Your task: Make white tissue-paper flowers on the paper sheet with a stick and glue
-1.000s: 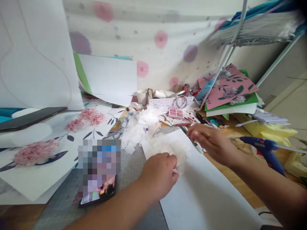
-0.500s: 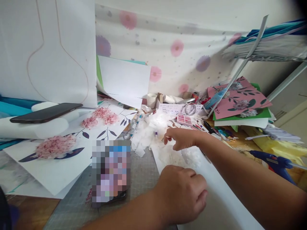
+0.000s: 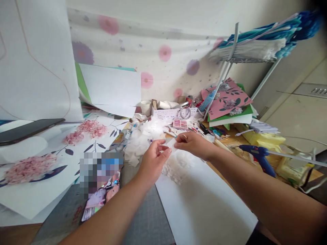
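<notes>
My right hand [image 3: 190,144] pinches a thin white piece of paper [image 3: 170,144], which looks like tissue. At the left side of that piece is my left hand [image 3: 153,160], open, with a gap between thumb and fingers; the thumb lies close to the paper. Under both hands, a fluffy white paper flower cluster [image 3: 177,168] rests on a white sheet [image 3: 201,200]. A loose heap of white tissue pieces [image 3: 136,144] lies just beyond my left hand.
A phone [image 3: 102,194] with a lit screen lies on the grey cutting mat [image 3: 145,207]. To the left is a sheet with pink flower clusters [image 3: 30,168]. A blue glue gun [image 3: 260,156] sits at right, near a pink flower picture [image 3: 227,97]. A pink palette [image 3: 180,124] stands behind the hands.
My left hand has moved up and forward from the near side, its fist opened, to meet the right hand. The right hand now holds a white piece. The view has turned right.
</notes>
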Tool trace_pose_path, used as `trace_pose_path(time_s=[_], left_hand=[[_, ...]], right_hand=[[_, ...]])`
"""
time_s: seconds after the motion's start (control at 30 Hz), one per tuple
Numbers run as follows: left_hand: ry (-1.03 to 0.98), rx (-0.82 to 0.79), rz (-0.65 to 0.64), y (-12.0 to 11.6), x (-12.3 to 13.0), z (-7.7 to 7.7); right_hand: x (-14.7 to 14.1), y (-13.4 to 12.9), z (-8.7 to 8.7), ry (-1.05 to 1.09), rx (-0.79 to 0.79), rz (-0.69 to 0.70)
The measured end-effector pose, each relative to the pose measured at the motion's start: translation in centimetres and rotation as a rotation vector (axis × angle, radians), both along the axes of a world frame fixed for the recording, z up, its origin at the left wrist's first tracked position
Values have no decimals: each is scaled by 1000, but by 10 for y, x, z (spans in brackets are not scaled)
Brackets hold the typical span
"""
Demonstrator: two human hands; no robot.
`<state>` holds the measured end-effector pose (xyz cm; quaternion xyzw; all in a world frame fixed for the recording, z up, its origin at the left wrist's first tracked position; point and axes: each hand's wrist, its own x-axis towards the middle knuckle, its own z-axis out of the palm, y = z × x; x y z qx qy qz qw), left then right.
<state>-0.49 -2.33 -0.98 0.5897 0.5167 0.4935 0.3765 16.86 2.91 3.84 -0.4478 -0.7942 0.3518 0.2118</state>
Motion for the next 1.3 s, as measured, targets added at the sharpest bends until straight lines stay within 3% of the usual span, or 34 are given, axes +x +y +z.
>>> trace_pose_path(time_s=[0.23, 0.37, 0.53, 0.63, 0.8, 0.93, 1.3], left_hand=[[2, -95, -146, -7, 5, 7], [29, -215, -276, -12, 6, 11], [161, -340, -390, -17, 13, 10], [265, -363, -372, -18, 18, 5], [411, -336, -315, -16, 22, -3], [500, -308, -287, -14, 22, -6], [543, -268, -254, -13, 20, -4]], right_hand=[[8, -27, -9, 77, -135, -26], [32, -43, -9, 175, -167, -86], [71, -54, -3, 386, -5, -191], [76, -60, 1, 324, 58, -235], [59, -73, -1, 283, -24, -76], [50, -81, -4, 77, 94, -32], [35, -75, -21, -120, 156, -6]])
